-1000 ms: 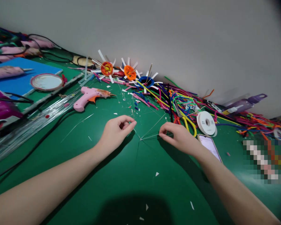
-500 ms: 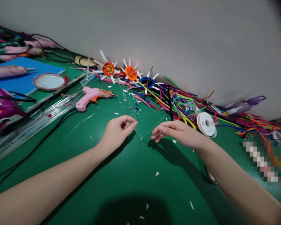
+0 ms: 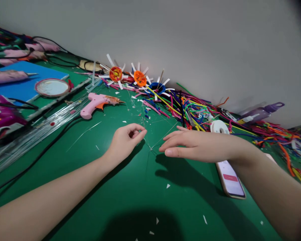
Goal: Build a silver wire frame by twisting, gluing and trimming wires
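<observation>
My left hand (image 3: 127, 139) is closed in a pinch, thumb against the fingers. A clear, thin strand (image 3: 147, 144) runs from its fingertips to a small joint, where several such strands meet and fan out over the green table. They are too fine to make out fully. To the right of that joint my right hand (image 3: 190, 144) hovers open, palm down with fingers stretched out, and nothing shows in it. A pink glue gun (image 3: 96, 103) lies beyond my left hand, its cord trailing to the lower left.
A phone (image 3: 231, 180) lies beneath my right wrist, with a white spool (image 3: 218, 126) behind the hand. Pipe cleaners (image 3: 203, 112) pile along the wall near an orange disc (image 3: 140, 78) with white strips. Clear sticks (image 3: 45, 125) and a blue board (image 3: 22, 78) lie left.
My right hand has turned palm down and its fingers have spread and straightened. Its forearm has shifted right, uncovering the phone. The left hand keeps its pinch in the same place.
</observation>
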A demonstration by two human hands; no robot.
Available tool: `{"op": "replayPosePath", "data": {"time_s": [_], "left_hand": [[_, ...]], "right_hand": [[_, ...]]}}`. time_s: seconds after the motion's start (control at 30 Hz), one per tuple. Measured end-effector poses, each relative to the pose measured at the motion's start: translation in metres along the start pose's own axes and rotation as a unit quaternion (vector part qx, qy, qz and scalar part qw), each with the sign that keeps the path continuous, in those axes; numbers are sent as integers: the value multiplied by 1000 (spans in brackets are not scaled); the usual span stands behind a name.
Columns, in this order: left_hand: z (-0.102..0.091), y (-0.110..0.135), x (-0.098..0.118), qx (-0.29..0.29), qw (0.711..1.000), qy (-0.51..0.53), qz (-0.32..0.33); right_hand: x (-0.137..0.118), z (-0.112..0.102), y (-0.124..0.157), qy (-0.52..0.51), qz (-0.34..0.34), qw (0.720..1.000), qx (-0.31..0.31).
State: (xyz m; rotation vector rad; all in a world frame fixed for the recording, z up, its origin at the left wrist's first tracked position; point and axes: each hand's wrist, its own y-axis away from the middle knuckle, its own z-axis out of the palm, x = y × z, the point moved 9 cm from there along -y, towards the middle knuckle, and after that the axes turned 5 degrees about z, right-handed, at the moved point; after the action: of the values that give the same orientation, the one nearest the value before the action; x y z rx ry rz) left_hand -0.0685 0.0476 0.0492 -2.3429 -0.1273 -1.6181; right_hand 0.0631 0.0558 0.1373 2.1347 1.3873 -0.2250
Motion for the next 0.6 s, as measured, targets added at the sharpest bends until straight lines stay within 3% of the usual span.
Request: {"op": "replayPosePath", "data": {"time_s": [0.23,0.43,0.53,0.6], "left_hand": [[1,-1,-2,-3,1000,-3,11],[0,0,-1,2,1000,-3,12],[-2,0,1,4,1000,-19,11],[-2,0,2,2,1000,-24,12]], "right_hand": [[-24,2,0,151,-46,985,71],[-38,-2,13,192,-11,970,150],[-45,-17,30,174,18,955,238],[-44,-27,48,135,42,932,335]]}}
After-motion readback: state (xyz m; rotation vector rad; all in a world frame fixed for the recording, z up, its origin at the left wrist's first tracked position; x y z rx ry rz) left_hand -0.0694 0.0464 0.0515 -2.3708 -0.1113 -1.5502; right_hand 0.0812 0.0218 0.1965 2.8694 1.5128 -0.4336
